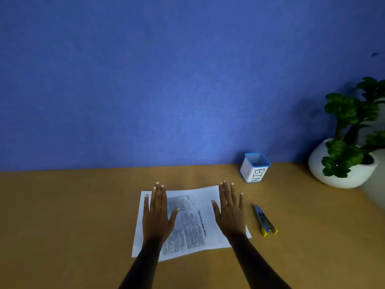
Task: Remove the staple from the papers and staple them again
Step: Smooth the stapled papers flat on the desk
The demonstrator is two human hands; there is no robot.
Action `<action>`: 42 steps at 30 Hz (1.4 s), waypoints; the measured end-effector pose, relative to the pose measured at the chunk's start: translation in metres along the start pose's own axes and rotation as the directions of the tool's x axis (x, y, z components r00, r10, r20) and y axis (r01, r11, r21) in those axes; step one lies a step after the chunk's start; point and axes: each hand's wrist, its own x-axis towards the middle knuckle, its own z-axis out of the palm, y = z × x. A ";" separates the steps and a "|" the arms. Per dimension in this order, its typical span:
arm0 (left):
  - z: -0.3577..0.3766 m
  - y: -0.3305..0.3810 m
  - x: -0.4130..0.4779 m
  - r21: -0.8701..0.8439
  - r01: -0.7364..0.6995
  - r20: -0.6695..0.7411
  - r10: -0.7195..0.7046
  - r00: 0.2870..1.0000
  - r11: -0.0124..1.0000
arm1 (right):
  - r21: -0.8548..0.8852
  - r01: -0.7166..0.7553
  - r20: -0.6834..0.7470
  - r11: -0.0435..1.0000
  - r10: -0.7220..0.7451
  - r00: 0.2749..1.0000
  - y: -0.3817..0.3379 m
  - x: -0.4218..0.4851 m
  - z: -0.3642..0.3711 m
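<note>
The staple is too small to make out on the papers [193,222], and the printed text is blurred, except for one darker line along the right side of the print. The left hand [157,215] covers the left part of the sheets and the right hand [229,213] covers their right edge. Both hands are flat with the palms down, the fingers straight and a little apart, and they grip nothing. I cannot tell if they press on the paper or hang just above it. Both forearms are cut off by the bottom edge.

The papers lie on the wooden table [83,205], in the middle and a little turned. Near the right hand, apart from the sheets, lies a blue-grey tool [265,221] with yellow ends. I cannot tell if it is one piece or two. Further back, close to the blue wall [145,80], stands a small white bin [253,171] with a blue rim and the word BIN on its side. At the far right a white pot [341,176] holds a green plant [350,122], cut off by the frame edge.
</note>
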 end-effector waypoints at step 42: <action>0.036 -0.022 -0.009 0.055 0.445 0.247 -0.444 0.861 0.894 | 0.025 -0.024 0.289 0.999 0.016 0.957 0.032 -0.021 0.092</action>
